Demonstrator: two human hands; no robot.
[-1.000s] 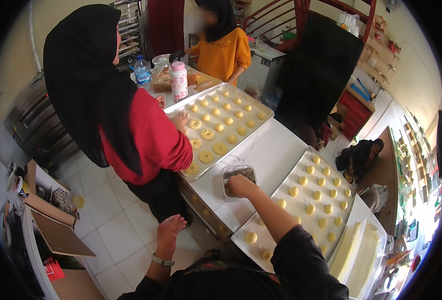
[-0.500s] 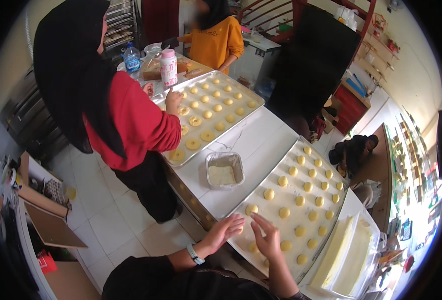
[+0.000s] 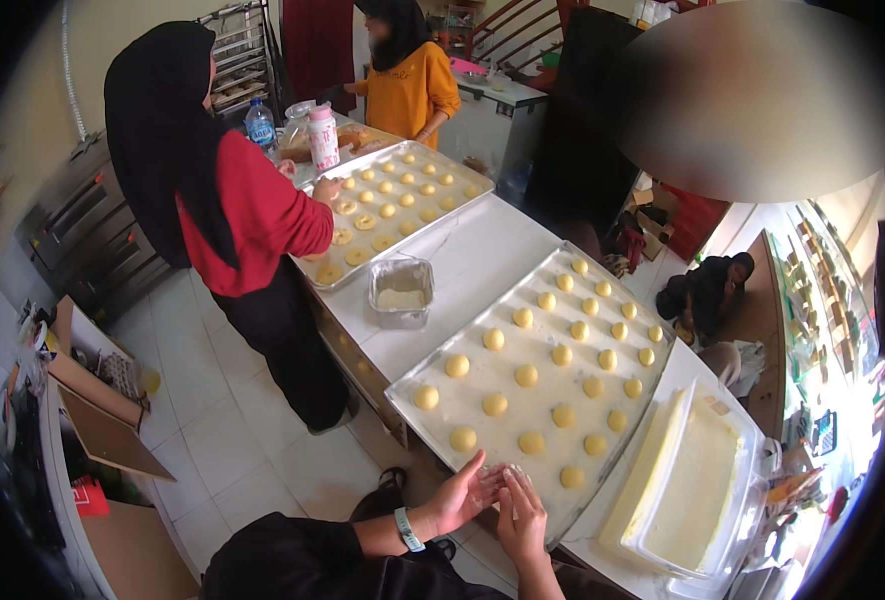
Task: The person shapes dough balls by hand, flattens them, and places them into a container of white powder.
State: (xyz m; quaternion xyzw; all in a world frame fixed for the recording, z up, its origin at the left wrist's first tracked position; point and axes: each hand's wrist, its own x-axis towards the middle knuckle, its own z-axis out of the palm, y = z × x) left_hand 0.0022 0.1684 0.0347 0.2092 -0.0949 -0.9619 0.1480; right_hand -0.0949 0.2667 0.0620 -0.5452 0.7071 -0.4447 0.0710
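Fingers (image 3: 525,490) of left hand (image 3: 457,502) and right hand (image 3: 523,518) meet, extended (anything between is hidden), near dough-ball tray (image 3: 530,408).

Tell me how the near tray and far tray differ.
The near tray holds only rounded dough pieces; the far tray also holds flattened ones. The near tray has the wearer's left hand and right hand by its edge; a co-worker's hand is at the far tray. Both bear dough in rows.

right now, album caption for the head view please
Left hand and right hand close together at the near edge of a baking tray of dough balls; beyond, a co-worker at another tray.
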